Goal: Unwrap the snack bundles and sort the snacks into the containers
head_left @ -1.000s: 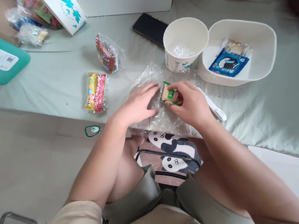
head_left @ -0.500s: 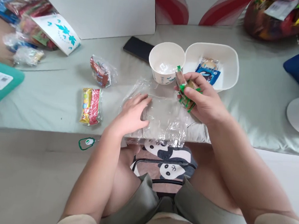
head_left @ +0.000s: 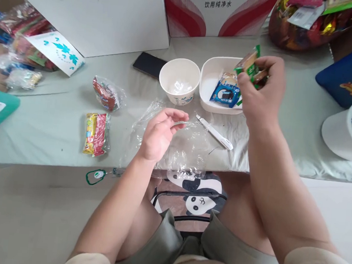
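My right hand [head_left: 264, 88] is closed around several small snacks in clear and green wrappers [head_left: 248, 64], held above the right side of a white rectangular tub [head_left: 207, 104]. Inside that tub lie a blue snack packet [head_left: 225, 93] and a tan one, with a bit of green wrapper by the tub's right edge. My left hand [head_left: 162, 133], its fingers curved and a gap between thumb and fingertips, is over a clear plastic bag [head_left: 187, 147]. The bag's upper edge passes behind the fingertips. A white utility knife [head_left: 214, 132] lies right of the bag.
A white paper bowl [head_left: 179, 81] stands left of the tub, beside a black phone [head_left: 149, 65]. Further left lie a red-brown packet [head_left: 107, 94] and a yellow-and-red packet [head_left: 96, 134]. Boxes [head_left: 124, 16] line the back; a white bucket [head_left: 342, 134] stands right.
My right hand has moved up and right with the wrapped snacks, from near the bowl to over the tub. My left hand has turned and its fingers have curled. The knife has come into view.
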`<state>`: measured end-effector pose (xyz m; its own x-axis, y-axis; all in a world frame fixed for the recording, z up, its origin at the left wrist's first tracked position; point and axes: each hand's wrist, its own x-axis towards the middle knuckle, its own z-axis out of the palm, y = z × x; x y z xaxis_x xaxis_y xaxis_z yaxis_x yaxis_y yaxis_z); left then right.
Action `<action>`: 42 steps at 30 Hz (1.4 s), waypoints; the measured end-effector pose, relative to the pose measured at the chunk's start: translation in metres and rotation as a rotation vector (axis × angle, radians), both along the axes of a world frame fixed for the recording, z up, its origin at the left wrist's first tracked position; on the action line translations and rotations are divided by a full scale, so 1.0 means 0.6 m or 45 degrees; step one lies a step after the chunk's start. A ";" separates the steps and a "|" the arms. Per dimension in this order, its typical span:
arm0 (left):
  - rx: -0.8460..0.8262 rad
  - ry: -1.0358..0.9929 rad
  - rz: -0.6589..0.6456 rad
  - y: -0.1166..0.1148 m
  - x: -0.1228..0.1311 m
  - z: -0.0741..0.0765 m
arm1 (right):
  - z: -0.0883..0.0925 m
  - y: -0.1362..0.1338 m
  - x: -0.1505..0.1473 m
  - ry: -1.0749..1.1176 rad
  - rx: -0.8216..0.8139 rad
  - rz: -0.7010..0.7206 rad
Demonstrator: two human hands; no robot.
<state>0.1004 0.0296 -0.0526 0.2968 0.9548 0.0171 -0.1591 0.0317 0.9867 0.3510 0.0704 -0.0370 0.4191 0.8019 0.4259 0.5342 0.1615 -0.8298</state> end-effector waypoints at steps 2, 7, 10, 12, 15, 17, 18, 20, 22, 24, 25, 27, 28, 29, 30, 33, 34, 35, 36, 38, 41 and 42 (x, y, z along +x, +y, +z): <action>-0.049 0.014 -0.041 -0.003 0.016 0.000 | 0.000 -0.005 -0.001 -0.213 -0.079 0.073; -0.041 0.054 -0.091 -0.003 0.032 -0.002 | 0.002 -0.013 0.003 -0.329 -0.089 0.139; -0.030 0.039 -0.060 -0.002 0.027 -0.003 | 0.006 -0.017 0.009 -0.089 0.075 -0.017; -0.003 0.057 -0.033 0.000 0.020 -0.005 | 0.012 -0.025 0.003 -0.017 0.161 -0.072; 0.071 0.127 0.001 0.004 0.007 -0.012 | 0.020 -0.050 -0.030 -0.052 0.155 0.055; 0.137 0.181 0.019 0.007 0.001 -0.018 | 0.015 -0.072 -0.061 -0.137 0.044 0.189; 0.166 0.213 0.028 0.009 -0.001 -0.020 | 0.008 -0.082 -0.075 -0.214 -0.035 0.248; 0.197 0.288 0.045 0.011 -0.004 -0.023 | -0.012 -0.099 -0.098 -0.367 -0.162 0.321; 0.191 0.367 0.058 0.012 -0.005 -0.022 | -0.034 -0.109 -0.109 -0.456 -0.243 0.332; 0.174 0.419 0.056 0.011 -0.005 -0.018 | -0.050 -0.111 -0.113 -0.489 -0.292 0.303; 0.170 0.431 0.051 0.011 -0.005 -0.016 | -0.054 -0.111 -0.114 -0.504 -0.315 0.285; 0.161 0.443 0.044 0.010 -0.006 -0.014 | -0.056 -0.109 -0.116 -0.557 -0.380 0.277; 0.156 0.448 0.045 0.010 -0.007 -0.015 | -0.055 -0.108 -0.118 -0.592 -0.420 0.296; 0.148 0.456 0.041 0.011 -0.008 -0.016 | -0.054 -0.108 -0.120 -0.626 -0.458 0.324; 0.143 0.464 0.036 0.012 -0.010 -0.017 | -0.052 -0.107 -0.122 -0.653 -0.486 0.353; 0.217 0.544 0.009 0.012 -0.015 -0.021 | -0.051 -0.103 -0.126 -0.656 -0.490 0.420; 0.282 0.601 -0.006 0.012 -0.017 -0.021 | -0.051 -0.101 -0.126 -0.630 -0.485 0.432; 0.356 0.670 -0.027 0.010 -0.018 -0.021 | -0.051 -0.099 -0.125 -0.606 -0.483 0.438; 0.424 0.747 -0.056 0.008 -0.018 -0.019 | -0.050 -0.098 -0.124 -0.591 -0.487 0.436; 0.513 0.905 -0.147 0.001 -0.017 -0.017 | -0.049 -0.097 -0.120 -0.605 -0.509 0.415; 0.547 1.143 -0.291 -0.010 -0.015 -0.014 | -0.050 -0.097 -0.117 -0.656 -0.559 0.469; 0.546 1.218 -0.335 -0.014 -0.015 -0.014 | -0.051 -0.098 -0.116 -0.652 -0.571 0.512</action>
<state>0.0912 0.0214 -0.0612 0.5596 0.8286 -0.0135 0.6448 -0.4252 0.6352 0.2813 0.0119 -0.0678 -0.1000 0.9911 0.0878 0.8389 0.1315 -0.5282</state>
